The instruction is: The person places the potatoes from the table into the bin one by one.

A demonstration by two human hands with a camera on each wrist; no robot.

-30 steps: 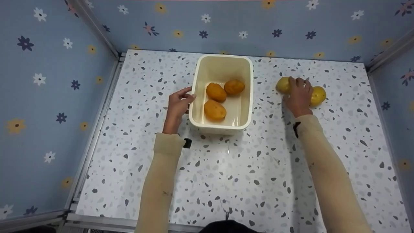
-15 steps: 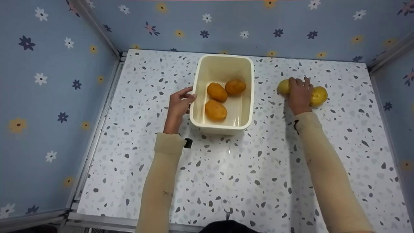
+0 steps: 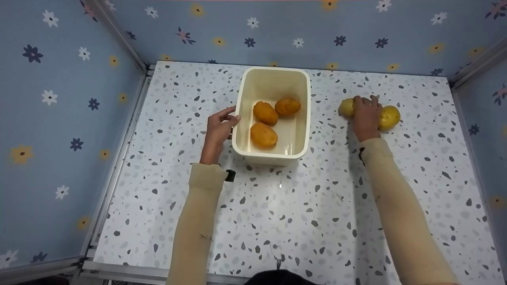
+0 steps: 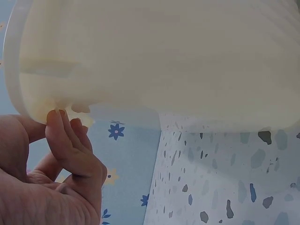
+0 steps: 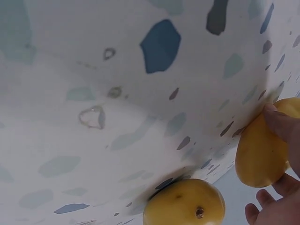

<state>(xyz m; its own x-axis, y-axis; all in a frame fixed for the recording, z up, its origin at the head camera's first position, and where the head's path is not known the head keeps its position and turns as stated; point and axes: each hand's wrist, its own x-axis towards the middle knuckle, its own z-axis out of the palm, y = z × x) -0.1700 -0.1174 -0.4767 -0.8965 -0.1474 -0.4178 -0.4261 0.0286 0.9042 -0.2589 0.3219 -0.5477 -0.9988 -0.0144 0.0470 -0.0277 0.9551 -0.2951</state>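
My left hand (image 3: pixel 218 128) pinches the left rim of a cream plastic bin (image 3: pixel 270 157), thumb on the rim and fingers outside below it. The left wrist view shows those fingers at the bin's edge (image 4: pixel 11 70). Inside the bin lie an orange mango (image 3: pixel 263 134) at the front, a second mango (image 3: pixel 265 113) behind it and a third mango (image 3: pixel 288 107) beside that. To the right, my right hand (image 3: pixel 366 120) grips a yellow mango (image 5: pixel 260 154) between thumb and fingers, low over the table. Another yellow mango (image 5: pixel 185 204) rests on the table just right of this hand.
The white speckled table (image 3: pixel 285 213) carries everything. Blue flowered panels (image 3: pixel 273 31) stand behind it and at both sides. A metal rail (image 3: pixel 119 158) runs along the left edge. Between the bin and the right hand is a stretch of bare tabletop.
The yellow mango under my right hand has shifted slightly toward me, and the fingers have settled round it. My left hand and the bin have stayed in place.
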